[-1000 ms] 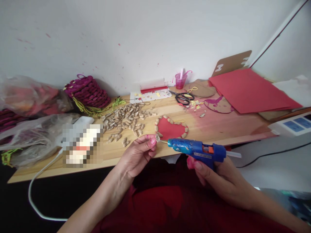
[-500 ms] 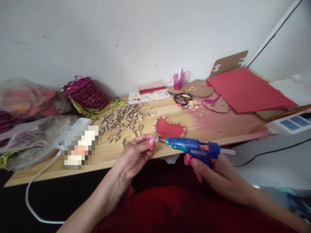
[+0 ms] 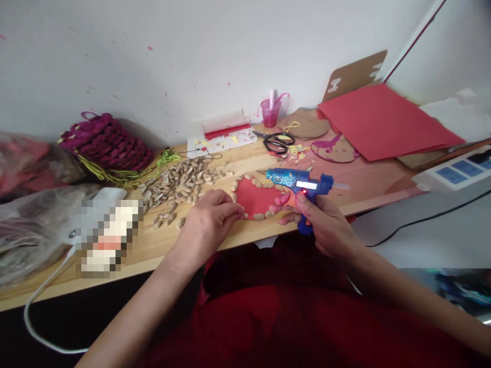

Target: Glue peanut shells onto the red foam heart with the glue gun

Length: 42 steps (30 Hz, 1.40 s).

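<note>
A red paper heart point(image 3: 252, 198) lies on the wooden table point(image 3: 345, 191), edged with peanut shells. My left hand point(image 3: 209, 220) rests at the heart's lower left edge, its fingers pinched together against the shells there; what they hold is hidden. My right hand point(image 3: 322, 225) grips a blue glue gun point(image 3: 301, 183) just right of the heart, nozzle pointing left above it, a red light glowing on its body. A heap of loose peanut shells point(image 3: 178, 184) lies left of the heart.
Black scissors point(image 3: 276, 142), a pink cup point(image 3: 270, 111), red paper sheets point(image 3: 383, 122) and cardboard pieces sit at the back right. A purple woven item point(image 3: 107, 145) and plastic bags point(image 3: 34, 225) are at the left. A white cable point(image 3: 38, 301) hangs off the front edge.
My left hand moved from holding a shell at the glue gun's nozzle down onto the heart's lower left edge. The right hand lifted the glue gun up and away over the heart.
</note>
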Tool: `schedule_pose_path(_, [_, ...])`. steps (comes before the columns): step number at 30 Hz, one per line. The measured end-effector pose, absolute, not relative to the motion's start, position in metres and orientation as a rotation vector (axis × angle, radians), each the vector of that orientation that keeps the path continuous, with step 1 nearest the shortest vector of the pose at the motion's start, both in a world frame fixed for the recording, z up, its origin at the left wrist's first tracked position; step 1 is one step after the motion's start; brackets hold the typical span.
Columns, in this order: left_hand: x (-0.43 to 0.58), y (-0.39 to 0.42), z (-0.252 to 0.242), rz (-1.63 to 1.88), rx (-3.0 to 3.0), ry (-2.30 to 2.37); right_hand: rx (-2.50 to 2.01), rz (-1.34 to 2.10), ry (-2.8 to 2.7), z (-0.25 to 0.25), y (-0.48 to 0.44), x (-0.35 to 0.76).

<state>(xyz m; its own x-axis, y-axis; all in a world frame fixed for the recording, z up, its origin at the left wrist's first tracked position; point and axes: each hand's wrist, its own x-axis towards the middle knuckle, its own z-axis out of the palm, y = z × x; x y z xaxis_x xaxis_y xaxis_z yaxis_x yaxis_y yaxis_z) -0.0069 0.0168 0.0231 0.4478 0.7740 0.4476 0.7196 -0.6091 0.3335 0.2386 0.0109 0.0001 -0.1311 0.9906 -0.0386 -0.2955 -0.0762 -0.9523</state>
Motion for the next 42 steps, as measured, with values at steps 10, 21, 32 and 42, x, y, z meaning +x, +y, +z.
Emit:
schedule_pose_path(10, [0.000,0.021,0.019,0.707,2.716,1.277,-0.949,1.535,-1.071,-0.008,0.017,0.233])
schedule_pose_path(21, [0.002,0.023,0.018,0.599,2.726,1.315,-0.996,1.530,-1.129,-0.005,0.018,0.234])
schedule_pose_path(32, [0.002,0.024,0.019,0.571,2.740,1.314,-1.022,1.535,-1.145,-0.004,0.018,0.235])
schedule_pose_path(42, [0.008,0.025,0.022,0.527,2.743,1.322,-1.039,1.529,-1.132,-0.005,0.018,0.234])
